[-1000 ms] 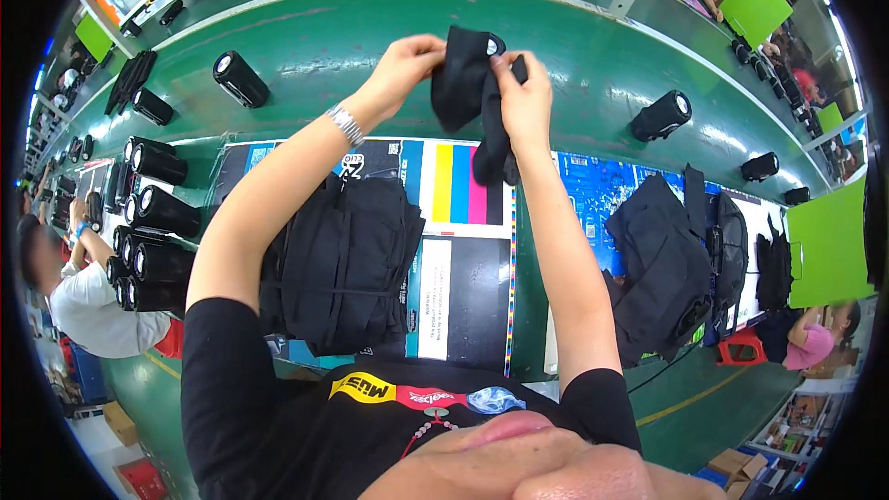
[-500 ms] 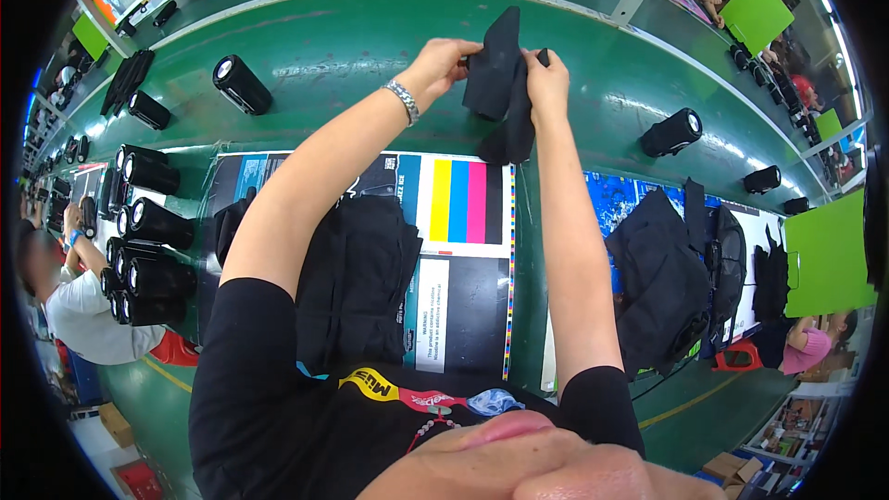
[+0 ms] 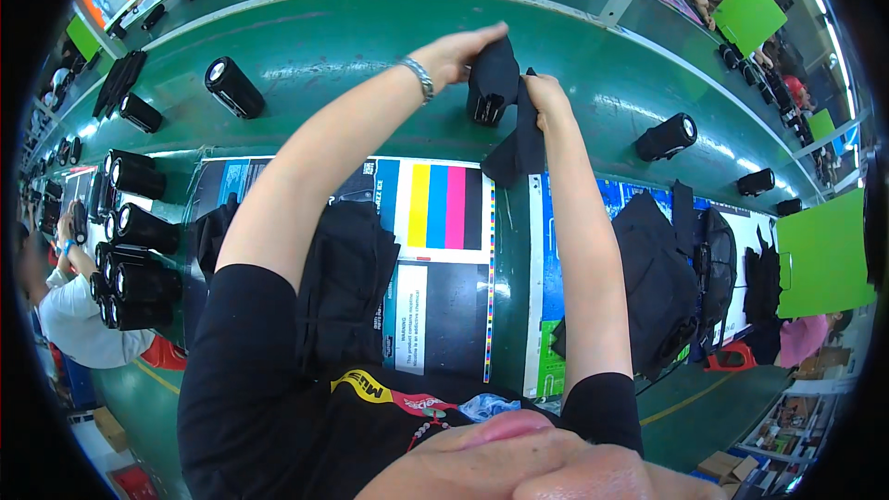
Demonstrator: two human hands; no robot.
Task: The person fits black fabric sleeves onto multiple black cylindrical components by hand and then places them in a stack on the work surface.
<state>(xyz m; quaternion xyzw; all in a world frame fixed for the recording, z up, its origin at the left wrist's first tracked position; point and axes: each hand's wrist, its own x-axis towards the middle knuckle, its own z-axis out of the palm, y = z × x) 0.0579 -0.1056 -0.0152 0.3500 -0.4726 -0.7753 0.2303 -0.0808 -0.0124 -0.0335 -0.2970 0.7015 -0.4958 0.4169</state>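
My left hand (image 3: 454, 56) is at the upper edge of a black fabric piece (image 3: 496, 65), with one finger stretched along its top and the other fingertips partly hidden behind it. Below this fabric, the lower end of a black cylindrical speaker (image 3: 483, 109) shows, standing on the green surface and partly covered. Beside it, my right hand (image 3: 548, 100) is closed on the fabric's strap-like part, and a loose flap (image 3: 515, 156) hangs toward me. A stack of folded black fabric (image 3: 347, 278) lies under my left forearm.
Several black speakers (image 3: 139, 227) stand grouped at the left. Single speakers lie on the green belt (image 3: 343, 46), one at the left (image 3: 233, 88) and one at the right (image 3: 667, 137). Black bags (image 3: 653, 268) lie right of my right forearm. A co-worker (image 3: 93, 315) sits far left.
The black fabric has come down around the speaker, whose lower end shows more. My left hand's finger has stretched over the top. My right hand has shifted slightly down.
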